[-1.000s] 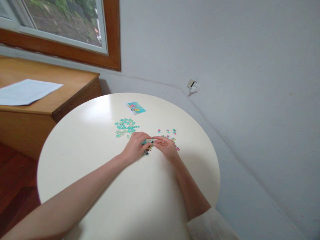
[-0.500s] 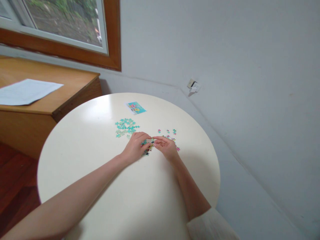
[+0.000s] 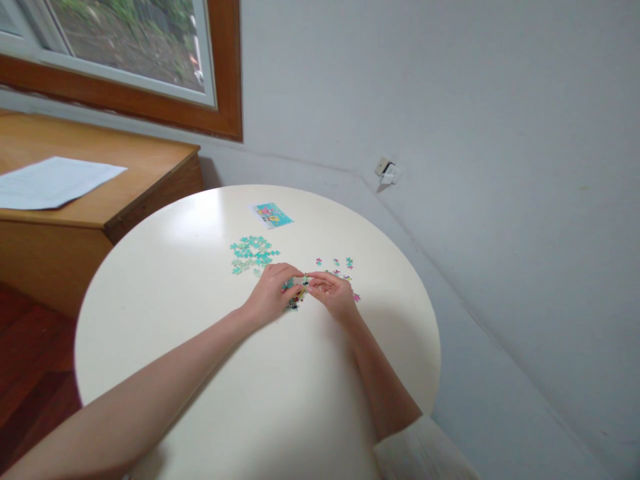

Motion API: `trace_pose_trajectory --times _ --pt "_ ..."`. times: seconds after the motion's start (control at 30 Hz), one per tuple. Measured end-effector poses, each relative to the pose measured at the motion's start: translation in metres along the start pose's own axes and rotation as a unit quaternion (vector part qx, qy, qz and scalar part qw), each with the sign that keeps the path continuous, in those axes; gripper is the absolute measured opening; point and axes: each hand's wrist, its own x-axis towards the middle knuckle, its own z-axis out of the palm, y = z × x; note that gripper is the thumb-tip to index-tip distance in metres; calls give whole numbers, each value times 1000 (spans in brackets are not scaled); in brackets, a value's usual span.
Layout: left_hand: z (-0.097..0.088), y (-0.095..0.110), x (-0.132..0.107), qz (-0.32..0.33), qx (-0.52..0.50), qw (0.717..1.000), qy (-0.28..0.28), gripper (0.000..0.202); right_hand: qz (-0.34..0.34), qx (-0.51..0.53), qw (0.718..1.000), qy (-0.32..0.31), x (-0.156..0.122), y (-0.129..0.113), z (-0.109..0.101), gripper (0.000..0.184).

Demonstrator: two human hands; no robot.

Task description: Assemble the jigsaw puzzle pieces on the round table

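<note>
My left hand (image 3: 273, 293) and my right hand (image 3: 333, 293) meet fingertip to fingertip above the white round table. Between their thumbs and forefingers they pinch a small puzzle piece (image 3: 306, 281), with dark and yellow-green on it. Under and beside my left hand lie mixed-colour puzzle pieces (image 3: 294, 305), partly hidden by its fingers. Pink and multicoloured pieces (image 3: 349, 263) are scattered behind and around my right hand, some covered by it. Farther left, a spread of teal and pale green puzzle pieces (image 3: 253, 252) lies flat.
A picture card (image 3: 272, 215) with a teal background lies toward the far side of the round table (image 3: 165, 320). At the left stands a wooden cabinet (image 3: 150, 167) bearing a white paper sheet (image 3: 55, 181). A socket with a plug (image 3: 387, 172) is on the wall.
Almost nothing differs. Both hands stay in the same place, still pinching the small puzzle piece between them.
</note>
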Motion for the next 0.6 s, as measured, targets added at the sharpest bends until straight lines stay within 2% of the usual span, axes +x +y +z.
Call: trace_pose_trajectory --times 0.6 --pt "0 1 0 -3 -8 1000 -7 15 -7 -8 1000 2 1 1 -1 27"
